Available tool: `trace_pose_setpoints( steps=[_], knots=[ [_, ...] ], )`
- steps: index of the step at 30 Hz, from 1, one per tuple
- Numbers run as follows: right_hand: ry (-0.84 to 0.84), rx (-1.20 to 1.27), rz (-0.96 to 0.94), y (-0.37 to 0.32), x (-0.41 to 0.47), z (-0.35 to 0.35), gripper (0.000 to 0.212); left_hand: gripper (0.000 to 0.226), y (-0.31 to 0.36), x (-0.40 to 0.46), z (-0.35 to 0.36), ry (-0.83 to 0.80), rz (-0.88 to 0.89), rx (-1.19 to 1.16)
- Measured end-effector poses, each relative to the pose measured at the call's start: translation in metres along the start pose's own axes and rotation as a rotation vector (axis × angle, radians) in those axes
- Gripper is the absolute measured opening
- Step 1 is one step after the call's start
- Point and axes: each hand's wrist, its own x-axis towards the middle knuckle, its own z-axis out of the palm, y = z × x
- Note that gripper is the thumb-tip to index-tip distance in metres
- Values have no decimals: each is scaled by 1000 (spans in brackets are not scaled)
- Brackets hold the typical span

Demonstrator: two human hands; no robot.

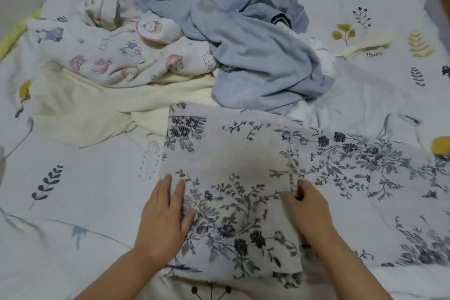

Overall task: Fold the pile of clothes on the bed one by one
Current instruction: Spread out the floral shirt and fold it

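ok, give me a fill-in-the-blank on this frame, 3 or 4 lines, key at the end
1. The left hand lies ____ on the floral cloth.
2. The right hand pinches a folded ____ of that cloth.
3. The blue garment lies crumpled ____ the floral cloth, farther from the person.
4. The cartoon-print garment lies to the ____ of the blue one.

Missing words: flat; edge; beyond; left

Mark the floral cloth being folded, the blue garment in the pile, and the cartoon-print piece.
floral cloth (233, 161), head view, on the pale middle of the folded panel.
blue garment (255, 56), head view, on its crumpled central body.
cartoon-print piece (117, 56), head view, on the printed fabric left of the blue garment.
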Motion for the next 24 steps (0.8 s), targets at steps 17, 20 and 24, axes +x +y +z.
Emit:
trace_pose_setpoints(
  steps=[17, 20, 24],
  knots=[
    [142, -110, 51, -26, 51, 1, 56, 58, -5, -17, 17, 138, -339, -690],
    [66, -205, 28, -13, 19, 8, 63, 38, -15, -14, 8, 91, -541, -893],
    [11, -258, 68, 6, -8, 20, 68, 29, -19, -23, 3, -90, -507, -965]
  ],
)
